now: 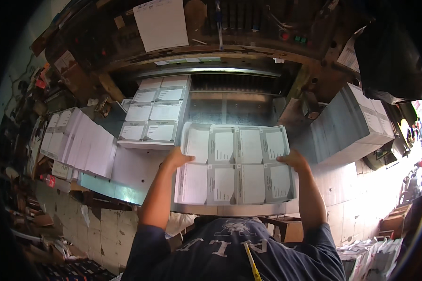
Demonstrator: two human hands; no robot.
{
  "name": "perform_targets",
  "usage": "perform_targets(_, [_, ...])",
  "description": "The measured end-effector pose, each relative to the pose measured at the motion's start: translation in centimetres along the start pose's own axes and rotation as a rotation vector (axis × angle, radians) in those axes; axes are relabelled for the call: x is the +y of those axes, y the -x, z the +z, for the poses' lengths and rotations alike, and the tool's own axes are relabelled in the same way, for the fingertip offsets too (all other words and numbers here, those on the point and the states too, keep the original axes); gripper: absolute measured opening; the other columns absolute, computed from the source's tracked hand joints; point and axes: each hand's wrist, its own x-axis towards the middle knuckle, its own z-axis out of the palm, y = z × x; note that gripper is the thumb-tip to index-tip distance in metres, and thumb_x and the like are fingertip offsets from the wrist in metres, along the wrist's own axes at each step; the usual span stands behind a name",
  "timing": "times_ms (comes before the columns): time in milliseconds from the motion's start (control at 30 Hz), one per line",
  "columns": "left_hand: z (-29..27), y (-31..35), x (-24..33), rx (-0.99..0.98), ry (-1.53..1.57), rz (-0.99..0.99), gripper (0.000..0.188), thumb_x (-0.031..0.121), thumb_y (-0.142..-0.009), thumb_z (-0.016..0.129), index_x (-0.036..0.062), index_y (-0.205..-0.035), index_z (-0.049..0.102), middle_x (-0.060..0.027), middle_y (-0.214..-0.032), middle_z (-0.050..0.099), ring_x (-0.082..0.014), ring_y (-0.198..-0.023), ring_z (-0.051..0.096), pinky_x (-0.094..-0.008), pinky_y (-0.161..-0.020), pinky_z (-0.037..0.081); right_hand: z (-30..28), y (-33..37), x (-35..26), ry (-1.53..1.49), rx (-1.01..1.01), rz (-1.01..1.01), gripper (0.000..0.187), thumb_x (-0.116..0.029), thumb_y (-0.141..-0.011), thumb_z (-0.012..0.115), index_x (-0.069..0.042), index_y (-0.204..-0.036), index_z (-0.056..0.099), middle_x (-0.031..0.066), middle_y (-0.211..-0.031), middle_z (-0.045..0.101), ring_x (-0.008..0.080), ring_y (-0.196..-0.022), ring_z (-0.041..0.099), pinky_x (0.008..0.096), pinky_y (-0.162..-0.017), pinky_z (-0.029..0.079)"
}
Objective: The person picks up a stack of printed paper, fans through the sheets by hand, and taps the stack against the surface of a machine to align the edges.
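Observation:
A stack of printed sheets [234, 164] with white and grey panels lies in front of me, at the near edge of a metal table. My left hand [177, 158] holds its left edge, thumb on the top sheet. My right hand [295, 160] grips the opposite edge the same way, thumb pressed on top. The fingers below both thumbs are mostly hidden by the stack. Beyond my left hand, a second stack of printed sheets [151, 112] rests on the table and reaches back under the metal bar [206, 71] of a large paper cutter.
Tall piles of printed sheets stand on the left [86, 145] and right [349, 124] sides of the table. A white paper [162, 25] lies on the machine's top, near a red button [284, 36]. A black bag [389, 56] hangs at the upper right.

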Motion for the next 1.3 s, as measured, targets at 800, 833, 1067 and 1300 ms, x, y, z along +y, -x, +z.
perform_targets(800, [5.9,4.7,6.2,0.165,-0.602,0.018,0.045,0.029,-0.083,0.067,-0.0013,-0.115,0.059,-0.0237,-0.1,0.067,-0.0374,-0.095,0.065,-0.0427,-0.084,0.051,3.0,5.7,-3.2,0.461,0.422,-0.274,0.049,-0.021,-0.081,0.067,0.01,-0.117,0.054,0.0282,-0.096,0.065,0.0325,-0.089,0.067,0.0391,-0.08,0.051])
perform_targets(833, [7.8,5.7,7.2,0.162,-0.644,0.071,0.049,0.027,-0.084,0.066,-0.0014,-0.123,0.054,-0.0249,-0.096,0.067,-0.0412,-0.091,0.065,-0.0436,-0.082,0.051,3.8,5.6,-3.4,0.469,0.367,-0.231,0.048,-0.022,-0.081,0.067,0.01,-0.115,0.056,0.0283,-0.096,0.065,0.0329,-0.089,0.067,0.0394,-0.079,0.051])
perform_targets(1067, [1.0,3.0,3.1,-0.057,-0.254,0.184,0.044,0.025,-0.088,0.065,-0.0025,-0.121,0.057,-0.0124,-0.082,0.069,-0.0204,-0.078,0.066,-0.0357,-0.073,0.051,0.7,6.8,-2.9,-0.009,0.03,0.03,0.042,-0.023,-0.081,0.07,0.01,-0.106,0.062,0.019,-0.091,0.067,0.0242,-0.086,0.064,0.0347,-0.075,0.05])
perform_targets(1300, [-0.2,12.5,2.7,0.077,0.43,0.578,0.046,0.013,-0.082,0.071,-0.0031,-0.122,0.054,-0.0093,-0.114,0.062,-0.0202,-0.107,0.057,-0.0335,-0.095,0.042,-0.5,13.7,1.4,-0.729,0.183,-0.417,0.034,-0.008,-0.079,0.072,0.003,-0.109,0.061,0.006,-0.1,0.064,0.0163,-0.093,0.06,0.0311,-0.08,0.048])
